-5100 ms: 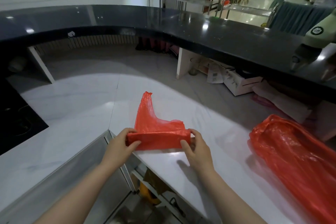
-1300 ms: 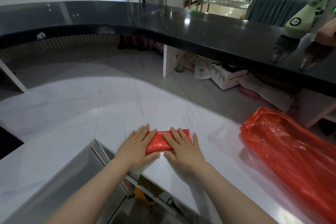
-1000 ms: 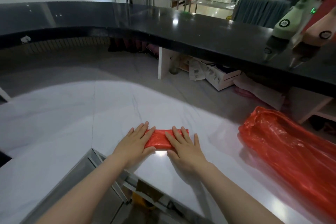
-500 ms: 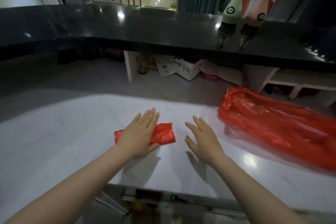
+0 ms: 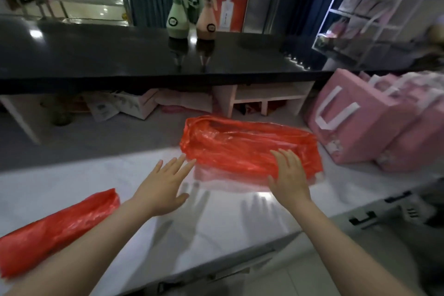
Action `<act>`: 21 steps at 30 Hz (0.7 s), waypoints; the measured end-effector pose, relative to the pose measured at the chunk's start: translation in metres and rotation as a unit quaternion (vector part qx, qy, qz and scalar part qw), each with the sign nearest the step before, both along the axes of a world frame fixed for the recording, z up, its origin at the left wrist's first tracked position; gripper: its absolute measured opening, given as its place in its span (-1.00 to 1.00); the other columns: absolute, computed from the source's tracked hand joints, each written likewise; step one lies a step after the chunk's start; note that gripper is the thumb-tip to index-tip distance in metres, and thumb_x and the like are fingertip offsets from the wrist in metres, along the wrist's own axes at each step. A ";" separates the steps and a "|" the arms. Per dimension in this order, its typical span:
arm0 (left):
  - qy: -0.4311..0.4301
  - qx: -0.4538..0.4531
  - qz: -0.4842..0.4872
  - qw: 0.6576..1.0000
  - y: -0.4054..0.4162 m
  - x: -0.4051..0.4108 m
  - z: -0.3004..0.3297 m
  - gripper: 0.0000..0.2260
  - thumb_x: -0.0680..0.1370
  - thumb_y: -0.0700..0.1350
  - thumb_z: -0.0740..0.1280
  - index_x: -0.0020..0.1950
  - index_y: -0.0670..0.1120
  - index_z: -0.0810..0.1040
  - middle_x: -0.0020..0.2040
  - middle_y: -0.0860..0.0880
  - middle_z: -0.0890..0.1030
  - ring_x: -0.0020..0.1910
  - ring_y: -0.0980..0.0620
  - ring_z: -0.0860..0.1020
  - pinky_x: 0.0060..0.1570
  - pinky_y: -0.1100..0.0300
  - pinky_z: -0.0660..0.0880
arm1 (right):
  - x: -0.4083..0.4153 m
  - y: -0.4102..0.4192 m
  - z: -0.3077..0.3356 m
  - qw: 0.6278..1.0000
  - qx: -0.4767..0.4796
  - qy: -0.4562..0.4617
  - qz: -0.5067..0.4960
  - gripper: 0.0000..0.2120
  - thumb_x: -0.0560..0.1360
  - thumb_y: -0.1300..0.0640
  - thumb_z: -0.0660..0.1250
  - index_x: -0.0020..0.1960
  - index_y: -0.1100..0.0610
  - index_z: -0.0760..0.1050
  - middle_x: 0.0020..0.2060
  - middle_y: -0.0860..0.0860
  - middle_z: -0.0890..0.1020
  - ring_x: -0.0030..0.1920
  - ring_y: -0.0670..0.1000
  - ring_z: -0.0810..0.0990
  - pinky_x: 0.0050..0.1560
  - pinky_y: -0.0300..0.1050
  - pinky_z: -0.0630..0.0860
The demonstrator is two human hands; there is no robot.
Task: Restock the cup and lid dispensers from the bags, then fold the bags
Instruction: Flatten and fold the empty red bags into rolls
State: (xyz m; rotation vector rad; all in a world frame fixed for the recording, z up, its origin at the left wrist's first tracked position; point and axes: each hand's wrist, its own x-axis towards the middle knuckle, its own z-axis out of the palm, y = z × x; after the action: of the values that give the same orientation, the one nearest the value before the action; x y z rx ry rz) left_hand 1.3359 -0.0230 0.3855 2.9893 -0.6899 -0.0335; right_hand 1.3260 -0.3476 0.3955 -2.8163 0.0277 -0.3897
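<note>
Loose red bag (image 5: 249,146) lies crumpled mid-worktop (image 5: 216,218). Right hand (image 5: 289,180) on its near edge, grip spread — fingers straight; left hand (image 5: 163,184) just beside its left corner, likewise spread. Folded bag (image 5: 57,226) well left of it; pink bags (image 5: 374,127) right.

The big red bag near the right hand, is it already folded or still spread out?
Still spread out. The big red bag lies long and crumpled on the white counter, unlike the folded red bag.
</note>
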 end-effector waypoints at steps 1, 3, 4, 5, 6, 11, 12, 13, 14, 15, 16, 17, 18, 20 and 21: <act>0.000 -0.005 0.002 1.000 -0.008 0.004 -0.001 -0.25 0.56 0.17 0.18 0.51 0.12 -0.32 0.57 -0.02 -0.19 0.55 -0.01 -0.07 0.48 0.01 -0.18 | 0.008 -0.015 -0.001 0.999 -0.025 0.033 -0.012 -0.34 0.47 0.12 0.39 0.49 0.03 0.21 0.48 0.06 0.25 0.52 0.12 0.07 0.50 0.05 0.03; -0.003 -0.017 0.012 1.000 -0.022 0.010 -0.005 -0.24 0.56 0.16 0.18 0.50 0.13 -0.34 0.57 -0.01 -0.20 0.55 0.02 -0.06 0.48 0.03 -0.16 | 0.024 -0.038 -0.004 0.987 -0.109 0.114 -0.019 -0.34 0.48 0.07 0.36 0.50 -0.01 0.17 0.50 0.00 0.21 0.53 0.09 0.03 0.50 0.09 -0.02; -0.004 -0.025 0.019 1.000 -0.028 0.013 -0.006 -0.23 0.56 0.16 0.19 0.49 0.13 -0.35 0.57 -0.01 -0.21 0.55 0.03 -0.05 0.48 0.04 -0.16 | 0.032 -0.046 -0.005 0.977 -0.153 0.150 -0.011 -0.43 0.49 0.09 0.33 0.46 -0.01 0.25 0.47 -0.01 0.28 0.52 0.09 0.08 0.49 0.12 -0.03; -0.004 -0.035 0.028 0.999 -0.034 0.014 -0.007 -0.23 0.56 0.15 0.20 0.49 0.13 -0.36 0.57 -0.01 -0.22 0.55 0.04 -0.02 0.48 0.04 -0.15 | 0.038 -0.051 -0.006 0.968 -0.182 0.175 0.000 -0.55 0.49 0.13 0.28 0.36 -0.01 0.36 0.39 0.00 0.39 0.49 0.09 0.19 0.47 0.16 0.00; -0.006 -0.047 0.040 0.998 -0.038 0.015 -0.008 -0.22 0.56 0.14 0.21 0.49 0.14 -0.36 0.56 -0.01 -0.24 0.54 0.03 0.02 0.48 0.03 -0.14 | 0.044 -0.054 -0.006 0.964 -0.188 0.187 0.010 -0.65 0.48 0.16 0.23 0.25 -0.02 0.44 0.27 0.01 0.51 0.41 0.10 0.34 0.45 0.16 0.06; -0.055 -0.129 0.135 0.981 -0.043 0.003 -0.006 -0.15 0.53 0.10 0.32 0.47 0.17 -0.34 0.47 0.05 -0.41 0.52 -0.13 0.08 0.46 0.03 -0.02 | 0.065 -0.031 0.016 0.984 0.024 0.141 0.103 -0.82 0.54 0.11 0.20 0.12 0.03 0.47 0.02 0.03 0.64 0.01 0.12 0.57 -0.02 0.00 0.48; -0.058 -0.142 0.160 0.975 -0.041 0.000 -0.004 -0.13 0.52 0.09 0.34 0.45 0.19 -0.35 0.47 0.06 -0.41 0.52 -0.16 0.07 0.46 0.01 0.03 | 0.068 -0.022 0.023 0.981 0.068 0.129 0.128 -0.86 0.55 0.09 0.23 0.09 0.03 0.48 -0.02 -0.01 0.63 -0.02 0.08 0.57 -0.05 -0.03 0.46; -0.056 -0.157 0.183 0.969 -0.039 -0.003 -0.003 -0.12 0.51 0.09 0.35 0.45 0.20 -0.35 0.48 0.07 -0.41 0.52 -0.18 0.08 0.45 0.00 0.08 | 0.069 -0.011 0.030 0.976 0.103 0.116 0.151 -0.90 0.56 0.07 0.24 0.04 0.03 0.49 -0.08 -0.05 0.62 -0.07 0.04 0.56 -0.09 -0.07 0.43; -0.053 -0.172 0.203 0.963 -0.036 -0.007 -0.001 -0.12 0.51 0.09 0.35 0.48 0.19 -0.32 0.50 0.05 -0.38 0.51 -0.18 0.10 0.44 -0.01 0.12 | 0.070 -0.001 0.036 0.971 0.129 0.101 0.173 -0.93 0.57 0.05 0.24 -0.01 0.03 0.48 -0.13 -0.08 0.60 -0.12 0.00 0.54 -0.14 -0.09 0.38; -0.048 -0.187 0.219 0.957 -0.033 -0.010 0.000 -0.13 0.51 0.09 0.36 0.51 0.17 -0.28 0.52 0.03 -0.35 0.51 -0.17 0.12 0.42 -0.01 0.17 | 0.069 0.008 0.042 0.967 0.145 0.085 0.191 -0.90 0.58 0.05 0.24 -0.06 0.06 0.46 -0.18 -0.08 0.58 -0.16 -0.01 0.52 -0.16 -0.09 0.36; -0.043 -0.203 0.233 0.950 -0.030 -0.013 0.002 -0.15 0.51 0.09 0.36 0.53 0.14 -0.24 0.54 0.02 -0.33 0.51 -0.15 0.13 0.39 0.00 0.24 | 0.067 0.015 0.046 0.963 0.159 0.071 0.206 -0.85 0.59 0.05 0.23 -0.09 0.11 0.45 -0.20 -0.05 0.57 -0.18 0.01 0.52 -0.17 -0.06 0.36; -0.037 -0.221 0.246 0.943 -0.028 -0.017 0.004 -0.15 0.51 0.10 0.36 0.54 0.13 -0.21 0.54 0.03 -0.31 0.51 -0.12 0.14 0.34 0.00 0.32 | 0.064 0.021 0.050 0.959 0.172 0.060 0.218 -0.82 0.59 0.06 0.23 -0.10 0.15 0.45 -0.21 -0.01 0.58 -0.19 0.03 0.52 -0.17 -0.04 0.37; -0.031 -0.239 0.256 0.936 -0.027 -0.022 0.006 -0.16 0.51 0.10 0.36 0.55 0.13 -0.20 0.55 0.04 -0.30 0.51 -0.09 0.13 0.30 0.00 0.37 | 0.061 0.026 0.053 0.954 0.186 0.053 0.227 -0.81 0.59 0.06 0.22 -0.09 0.17 0.46 -0.21 0.02 0.58 -0.19 0.04 0.52 -0.16 -0.02 0.38; -0.019 -0.269 0.269 0.925 -0.027 -0.034 0.009 -0.17 0.51 0.11 0.35 0.55 0.13 -0.19 0.56 0.06 -0.26 0.52 -0.03 0.12 0.24 0.02 0.40 | 0.052 0.033 0.058 0.944 0.224 0.052 0.237 -0.82 0.60 0.07 0.21 -0.07 0.17 0.47 -0.20 0.01 0.59 -0.18 0.02 0.54 -0.16 -0.05 0.41; -0.014 -0.280 0.272 0.921 -0.026 -0.040 0.010 -0.17 0.51 0.13 0.35 0.55 0.13 -0.18 0.56 0.06 -0.23 0.52 0.01 0.09 0.26 0.04 0.36 | 0.047 0.036 0.060 0.936 0.252 0.057 0.239 -0.83 0.61 0.07 0.20 -0.06 0.14 0.48 -0.21 -0.02 0.60 -0.20 -0.04 0.54 -0.18 -0.11 0.43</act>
State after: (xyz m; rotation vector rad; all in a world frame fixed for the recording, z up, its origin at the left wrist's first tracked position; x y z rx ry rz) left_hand 1.2957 -0.0495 0.3954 2.5073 0.1447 0.2018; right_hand 1.3725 -0.3116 0.4553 -2.2312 -0.4586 -0.0838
